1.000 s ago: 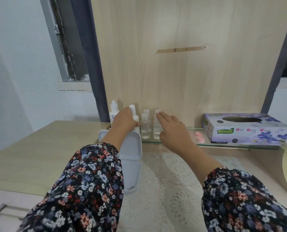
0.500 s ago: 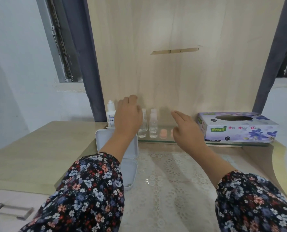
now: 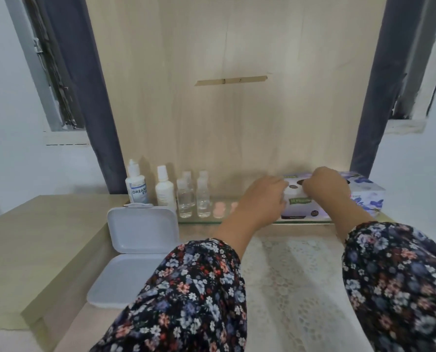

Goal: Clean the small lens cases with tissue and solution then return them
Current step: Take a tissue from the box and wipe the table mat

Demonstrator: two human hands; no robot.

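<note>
Both my hands at the tissue box (image 3: 364, 196), at two o'clock on the glass shelf (image 3: 237, 221).
My left hand (image 3: 262, 199) touches its near end, right hand (image 3: 326, 186) curls over the top slot; whether either grips, I cannot tell; two pink lens cases (image 3: 219, 209) at twelve, one half hidden by my left wrist; four bottles (image 3: 164, 189) at eleven; one open white case (image 3: 138, 247) at nine.

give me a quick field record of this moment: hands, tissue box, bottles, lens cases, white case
left hand: at the tissue box's left end, grip unclear
right hand: on the box top at its opening, fingers curled; blurred
tissue box: on the glass shelf, right side
bottles: row of about five, upright, left on the shelf
pink lens cases: on the shelf, right of the bottles
white hinged case: open, on the desk
</note>
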